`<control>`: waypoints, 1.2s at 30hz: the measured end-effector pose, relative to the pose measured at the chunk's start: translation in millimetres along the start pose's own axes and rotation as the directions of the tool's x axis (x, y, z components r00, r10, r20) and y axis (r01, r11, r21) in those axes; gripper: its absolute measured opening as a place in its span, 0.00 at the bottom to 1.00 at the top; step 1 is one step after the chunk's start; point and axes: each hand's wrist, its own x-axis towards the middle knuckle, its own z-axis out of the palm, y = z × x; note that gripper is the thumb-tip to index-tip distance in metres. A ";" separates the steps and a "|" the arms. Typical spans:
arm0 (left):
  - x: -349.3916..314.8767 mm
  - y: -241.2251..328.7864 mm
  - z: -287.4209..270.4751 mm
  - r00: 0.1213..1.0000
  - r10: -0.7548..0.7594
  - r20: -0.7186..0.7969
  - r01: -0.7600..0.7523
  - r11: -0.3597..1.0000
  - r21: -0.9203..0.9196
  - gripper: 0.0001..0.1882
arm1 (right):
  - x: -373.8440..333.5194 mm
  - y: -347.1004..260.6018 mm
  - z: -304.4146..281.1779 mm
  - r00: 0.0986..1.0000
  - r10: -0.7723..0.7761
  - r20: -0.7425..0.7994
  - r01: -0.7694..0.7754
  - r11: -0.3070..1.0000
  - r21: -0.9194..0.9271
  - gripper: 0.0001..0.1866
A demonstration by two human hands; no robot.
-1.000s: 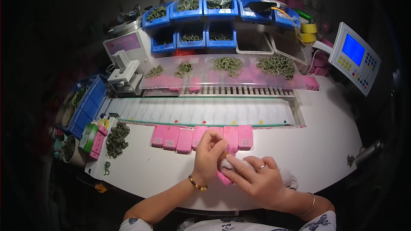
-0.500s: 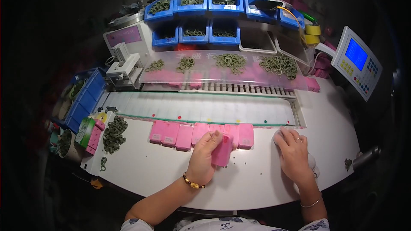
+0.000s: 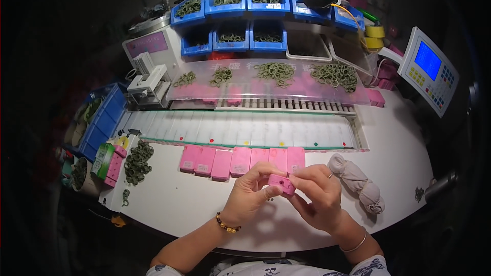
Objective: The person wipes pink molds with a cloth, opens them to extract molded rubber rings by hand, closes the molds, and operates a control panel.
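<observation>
My left hand (image 3: 251,194) grips a pink rubber mould (image 3: 281,184), a small block tilted so that its narrow end with a dark hole faces up. Over the mould's right side, my right hand (image 3: 318,194) is closed with thumb and fingers pinched together at its edge. Whatever may be between those fingertips is too small to make out. Just beyond both hands, several similar pink moulds (image 3: 221,165) stand in a row on the white table (image 3: 204,204). A twisted pale cloth bundle (image 3: 358,184) lies to the right of my right hand.
Green rings (image 3: 137,162) lie piled at the left, and more sit on a translucent sheet (image 3: 245,92) at the back. Blue bins (image 3: 227,7) rise behind it. A white machine (image 3: 148,84) stands back left, a control panel (image 3: 428,71) at the right.
My right hand has left the pale cloth and come over to the mould. My left hand has turned the mould, so its holed end now shows.
</observation>
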 end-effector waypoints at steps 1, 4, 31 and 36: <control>0.2 -0.1 -3.2 0.998 -0.015 0.054 0.016 1.000 -0.019 0.14 | -0.9 0.4 -0.7 1.000 -0.013 0.019 0.013 1.000 0.013 0.13; 2.6 3.3 -12.7 0.990 -0.049 0.135 0.045 0.999 0.029 0.17 | -6.7 7.5 1.6 0.987 0.150 0.062 -0.163 0.924 0.345 0.13; 95.4 9.3 -160.6 0.899 0.371 -0.235 0.244 0.023 0.970 0.20 | -10.6 85.6 11.9 0.793 0.377 0.479 -0.394 0.917 -0.070 0.39; 90.0 3.6 -103.9 0.923 0.360 -0.137 0.071 0.189 0.979 0.20 | -3.1 74.1 5.0 0.845 0.404 0.349 -0.400 0.912 -0.089 0.37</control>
